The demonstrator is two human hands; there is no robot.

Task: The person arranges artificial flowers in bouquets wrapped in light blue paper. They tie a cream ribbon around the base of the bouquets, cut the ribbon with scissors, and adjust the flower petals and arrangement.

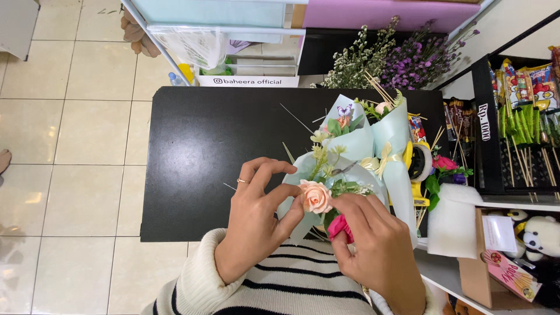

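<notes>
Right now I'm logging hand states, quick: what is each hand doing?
Left hand: fingertips pinching the peach rose.
Right hand: closed on a pink flower beside the bouquet.

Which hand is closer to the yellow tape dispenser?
Right. The right hand is below and just left of the yellow tape dispenser; the left hand is farther left, beyond the peach rose.

Head camera looks steeply down, close over the black table (192,163).
</notes>
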